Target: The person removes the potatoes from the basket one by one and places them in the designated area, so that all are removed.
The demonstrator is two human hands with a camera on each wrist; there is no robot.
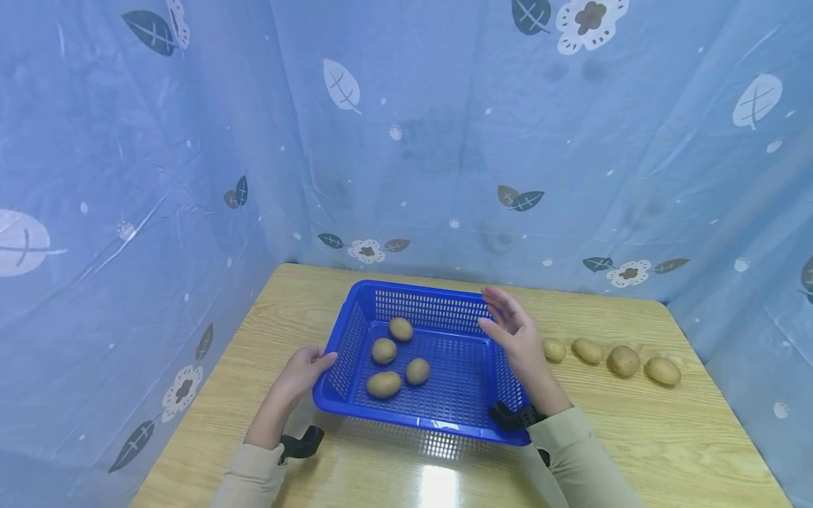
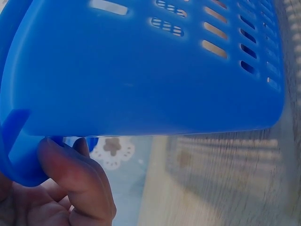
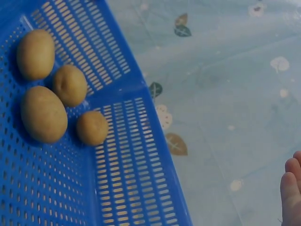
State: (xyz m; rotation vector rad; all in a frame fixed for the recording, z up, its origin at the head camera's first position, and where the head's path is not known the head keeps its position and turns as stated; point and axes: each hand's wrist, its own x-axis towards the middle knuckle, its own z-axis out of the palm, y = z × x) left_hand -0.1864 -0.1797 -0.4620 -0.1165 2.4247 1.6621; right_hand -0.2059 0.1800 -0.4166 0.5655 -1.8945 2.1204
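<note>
A blue plastic basket with slotted walls stands on the table, and several potatoes lie in its left half. At the basket's left rim my left hand holds on, thumb over the top. The left wrist view shows that hand's curled fingers under the lip, close against the outer wall. My right hand is raised over the basket's right end with its fingers extended and nothing in it. Only some of its fingertips show at the edge of the right wrist view.
Several more potatoes lie in a row on the wooden table, right of the basket. A blue patterned curtain hangs behind the table and along its sides. Black straps are on both wrists.
</note>
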